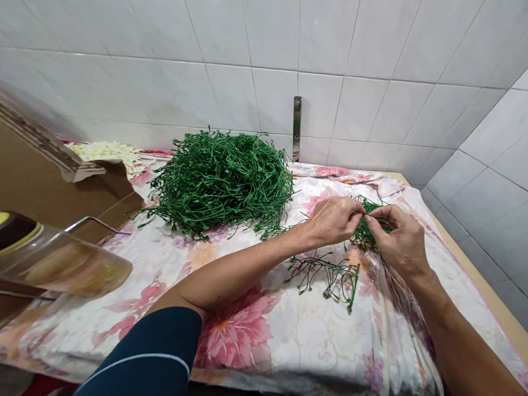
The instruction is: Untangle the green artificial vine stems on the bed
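My left hand (335,220) and my right hand (399,237) meet at the right side of the table. Both are closed in a pinch, fingertips almost touching, on what looks like a thin green stem; the fingers hide most of it. Just behind and below the fingertips is a small pile of green stems (366,239), partly covered by my hands. Nearer to me, several loose green stems with small budlike tips (326,275) lie on the cloth. A large heap of the same tangled green stems (223,182) sits left of my left hand.
A floral cloth (155,327) covers the table against a white tiled wall (273,36). At left stand a cardboard box (44,167) and a clear jar with a yellow-and-brown lid (80,266). Pale cream pieces (109,152) lie behind the box. A metal bracket (296,127) is on the wall.
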Motion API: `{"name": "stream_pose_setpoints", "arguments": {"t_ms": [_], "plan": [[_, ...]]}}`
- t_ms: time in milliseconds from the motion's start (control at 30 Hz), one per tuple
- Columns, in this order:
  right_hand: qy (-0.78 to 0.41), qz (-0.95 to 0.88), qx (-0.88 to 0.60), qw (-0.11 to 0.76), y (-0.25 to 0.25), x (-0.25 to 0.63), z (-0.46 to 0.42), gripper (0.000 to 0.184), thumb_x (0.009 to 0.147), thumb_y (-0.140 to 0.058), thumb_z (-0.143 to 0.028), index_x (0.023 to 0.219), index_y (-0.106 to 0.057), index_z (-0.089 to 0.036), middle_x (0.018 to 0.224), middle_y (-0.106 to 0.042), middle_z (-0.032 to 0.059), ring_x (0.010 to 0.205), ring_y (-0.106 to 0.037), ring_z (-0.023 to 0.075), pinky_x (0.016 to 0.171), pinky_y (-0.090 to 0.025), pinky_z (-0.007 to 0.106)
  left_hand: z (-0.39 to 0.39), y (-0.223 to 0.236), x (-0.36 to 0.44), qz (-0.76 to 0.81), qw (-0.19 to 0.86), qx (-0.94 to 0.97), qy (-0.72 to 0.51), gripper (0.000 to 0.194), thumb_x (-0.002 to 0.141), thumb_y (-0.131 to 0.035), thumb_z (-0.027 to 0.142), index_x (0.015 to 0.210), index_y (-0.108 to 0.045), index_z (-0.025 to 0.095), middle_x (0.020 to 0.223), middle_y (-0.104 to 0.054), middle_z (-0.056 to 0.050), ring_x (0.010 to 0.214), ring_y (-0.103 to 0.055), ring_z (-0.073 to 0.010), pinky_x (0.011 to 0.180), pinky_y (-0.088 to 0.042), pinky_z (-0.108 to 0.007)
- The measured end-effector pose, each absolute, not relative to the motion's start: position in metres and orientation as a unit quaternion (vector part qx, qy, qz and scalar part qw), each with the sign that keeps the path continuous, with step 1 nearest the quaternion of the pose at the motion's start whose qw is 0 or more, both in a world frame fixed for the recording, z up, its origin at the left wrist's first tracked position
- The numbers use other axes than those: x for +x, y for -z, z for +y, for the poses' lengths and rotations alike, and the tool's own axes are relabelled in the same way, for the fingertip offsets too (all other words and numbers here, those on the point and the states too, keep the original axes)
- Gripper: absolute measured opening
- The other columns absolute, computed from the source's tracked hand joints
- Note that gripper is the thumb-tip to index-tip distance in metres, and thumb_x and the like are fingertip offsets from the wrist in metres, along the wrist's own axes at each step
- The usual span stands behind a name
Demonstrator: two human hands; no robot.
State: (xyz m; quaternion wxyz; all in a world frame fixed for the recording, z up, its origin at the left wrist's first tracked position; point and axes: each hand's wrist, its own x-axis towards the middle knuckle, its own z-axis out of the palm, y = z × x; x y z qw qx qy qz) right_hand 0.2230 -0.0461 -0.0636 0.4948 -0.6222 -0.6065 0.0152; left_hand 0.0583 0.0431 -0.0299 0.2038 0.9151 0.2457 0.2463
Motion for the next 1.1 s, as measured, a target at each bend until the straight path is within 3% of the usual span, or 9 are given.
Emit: {"name": "stream_pose_setpoints", "arguments": {"t_ms": [367, 500, 633, 833, 933, 1100], "plan": [[-0.037, -0.587, -0.579, 0.565, 0.059, 0.220, -0.049, 0.012, 0.088, -0.070, -0.032, 0.093, -0.066, -0.021, 0.088, -0.069, 0.0045, 0.081, -0.068, 0.0202, 0.080, -0.057, 0.035, 0.046, 0.026, 0.056, 0.219, 0.267, 0.889, -0.301, 0.017, 0.093, -0.060, 0.022, 0.092, -0.076, 0.016, 0.089, -0.072, -0.007, 0.084, -0.062, -0.0175, 0.081, -0.050, -0.034], [-0.049, -0.592, -0.574, 0.563, 0.062, 0.223, -0.053, 0.015, 0.088, -0.072, -0.031, 0.098, -0.066, -0.021, 0.093, -0.070, 0.0055, 0.085, -0.068, 0.0210, 0.082, -0.058, 0.037, 0.043, 0.027, 0.055, 0.190, 0.315, 0.883, -0.291, 0.018, 0.093, -0.058, 0.022, 0.099, -0.074, 0.016, 0.093, -0.076, -0.006, 0.085, -0.066, -0.0163, 0.080, -0.051, -0.031], [-0.117, -0.610, -0.569, 0.539, 0.066, 0.231, -0.052, 0.020, 0.086, -0.075, -0.034, 0.099, -0.066, -0.022, 0.093, -0.070, 0.0051, 0.084, -0.069, 0.0206, 0.082, -0.058, 0.036, 0.046, 0.031, 0.056, 0.173, 0.299, 0.894, -0.285, 0.021, 0.093, -0.058, 0.019, 0.106, -0.074, 0.016, 0.100, -0.078, -0.007, 0.092, -0.070, -0.0177, 0.084, -0.052, -0.031], [-0.160, -0.596, -0.567, 0.546, 0.067, 0.237, -0.049, 0.024, 0.084, -0.078, -0.036, 0.098, -0.065, -0.022, 0.091, -0.069, 0.0045, 0.083, -0.068, 0.0197, 0.078, -0.057, 0.033, 0.049, 0.033, 0.058, 0.181, 0.326, 0.890, -0.262, 0.023, 0.089, -0.060, 0.015, 0.106, -0.076, 0.016, 0.098, -0.079, -0.007, 0.088, -0.071, -0.0180, 0.080, -0.053, -0.031], [-0.162, -0.599, -0.570, 0.538, 0.066, 0.236, -0.048, 0.023, 0.085, -0.077, -0.036, 0.097, -0.066, -0.021, 0.090, -0.068, 0.0045, 0.082, -0.067, 0.0193, 0.076, -0.057, 0.032, 0.048, 0.034, 0.058, 0.196, 0.291, 0.906, -0.239, 0.029, 0.086, -0.056, 0.012, 0.104, -0.078, 0.017, 0.096, -0.079, -0.008, 0.083, -0.070, -0.0186, 0.078, -0.052, -0.033], [-0.157, -0.594, -0.572, 0.543, 0.064, 0.233, -0.048, 0.018, 0.084, -0.076, -0.036, 0.091, -0.070, -0.020, 0.087, -0.070, 0.0043, 0.079, -0.066, 0.0190, 0.074, -0.056, 0.032, 0.047, 0.033, 0.057, 0.210, 0.273, 0.909, -0.235, 0.027, 0.088, -0.056, 0.020, 0.098, -0.081, 0.017, 0.081, -0.077, -0.007, 0.070, -0.065, -0.0171, 0.069, -0.049, -0.031]]}}
